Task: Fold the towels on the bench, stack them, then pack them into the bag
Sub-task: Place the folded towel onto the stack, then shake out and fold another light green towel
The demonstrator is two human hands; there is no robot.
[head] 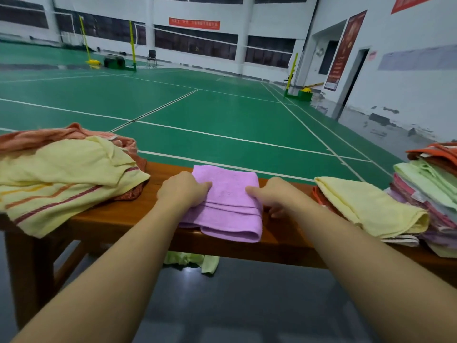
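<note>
Both hands are down on the folded lilac terry towel (223, 201), which lies in the middle of the long brown wooden worktop (111, 219), its near folded edge hanging just over the near lip. The left hand (184, 190) sits on the towel's left edge, fingers curled over and gripping the cloth. The right hand (273, 194) presses on the right side with a pointed forefinger while the other fingers curl round the towel's right edge.

Risk from here, as I read it: that overhanging near edge could drag the towel off the worktop if the hands lift unevenly, and the layers could slide apart, since soft terry holds no crease. One pale green cloth (190, 261) already lies on the grey floor under the worktop, so slips are a live possibility. The stack on the far right looks untidy and leans a little; another towel set carelessly on top might tip it.

The count: one lilac towel in hand. On the left, a loose heap with one pale yellow striped towel (61, 179) on top of at least one rust-orange towel (49, 136); more may be buried. On the right, one folded pale yellow towel (371, 206) over something orange, and beside it the mixed stack of folded towels (430, 189), green, pink, lilac and orange, too bunched to number. No bag is in view.
</note>
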